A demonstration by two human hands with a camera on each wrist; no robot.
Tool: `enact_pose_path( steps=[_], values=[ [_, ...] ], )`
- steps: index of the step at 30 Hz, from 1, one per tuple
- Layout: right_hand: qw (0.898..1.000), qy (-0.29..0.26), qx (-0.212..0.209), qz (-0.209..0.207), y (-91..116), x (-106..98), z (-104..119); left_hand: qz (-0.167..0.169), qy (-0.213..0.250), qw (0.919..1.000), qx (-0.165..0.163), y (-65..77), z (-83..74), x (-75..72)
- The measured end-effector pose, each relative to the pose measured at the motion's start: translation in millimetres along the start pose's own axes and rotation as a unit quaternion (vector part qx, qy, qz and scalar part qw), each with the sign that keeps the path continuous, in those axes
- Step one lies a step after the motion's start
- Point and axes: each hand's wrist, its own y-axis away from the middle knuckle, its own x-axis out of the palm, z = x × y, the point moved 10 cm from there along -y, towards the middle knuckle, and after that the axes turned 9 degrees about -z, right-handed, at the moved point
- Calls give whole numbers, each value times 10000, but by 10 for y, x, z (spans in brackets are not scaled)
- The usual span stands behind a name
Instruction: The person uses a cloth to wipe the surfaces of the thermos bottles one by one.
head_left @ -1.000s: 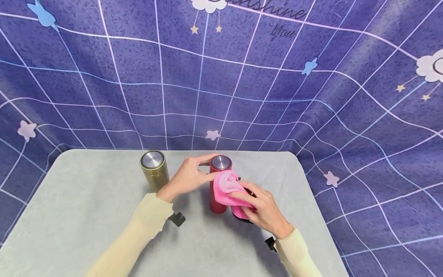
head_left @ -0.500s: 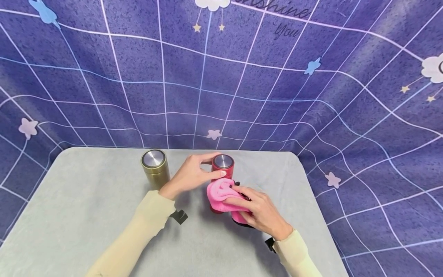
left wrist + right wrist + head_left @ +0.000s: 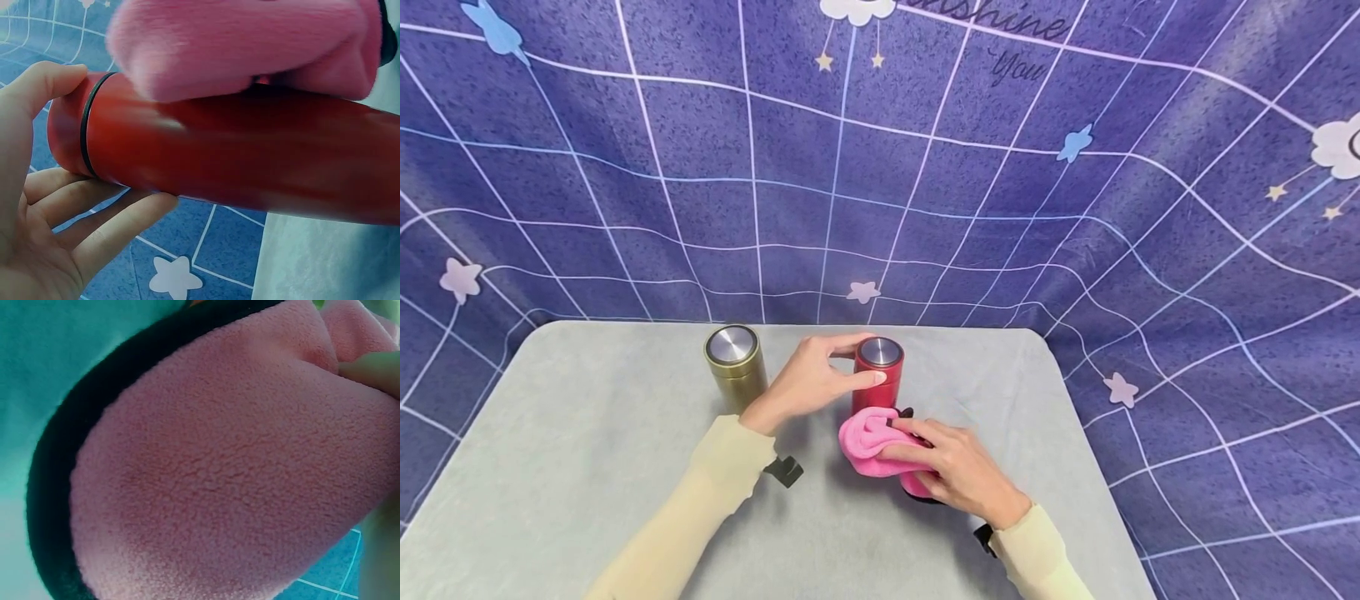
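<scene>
Ahead of you and round to both sides hangs the purple-blue backdrop [image 3: 820,200], ruled with pale grid lines and dotted with stars and clouds. Below it stretches the grey table [image 3: 587,467], its far corners rounded. Your cream sleeves [image 3: 715,475] reach in from the near edge.

Two flasks stand on that table, both capped, so whatever they contain is hidden from you. The red flask [image 3: 886,393] is upright right of centre, near the far edge, its lower part covered from the head camera by the pink cloth [image 3: 868,450]. The olive-gold flask [image 3: 737,367] stands to its left, well apart, its lower part behind your left wrist. Each lid has a brushed silver disc on top (the red one also shows a dark ring at the seam in your left wrist view).

Your left hand [image 3: 808,377] grasps the red flask at its top: thumb on the near side around the lid, fingers on the far side, palm standing off from the wall. Your right hand [image 3: 966,467] grips the bunched cloth, fingers bent over it and pointing left, and your left wrist view shows the cloth lying against the red wall. Smallest of all, a black piece [image 3: 785,472] juts out beside your left cuff.
</scene>
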Motion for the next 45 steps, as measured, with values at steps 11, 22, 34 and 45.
enact_pose_path(
  steps=[11, 22, 34, 45],
  values=[
    [9983, -116, 187, 539, 122, 273, 23, -26, 51, 9999, 107, -9, -63, -37],
    [9936, -239, 474, 995, 172, 468, 30, -364, 95, 9992, 132, -35, -161, -163],
    [9898, -300, 757, 1167, 227, 585, 3, -346, 351, 9987, -104, -46, -191, -228],
    [9971, -1, 669, 363, 189, 447, 4, -195, 563, 9982, -112, 4, -160, -155]
  ],
)
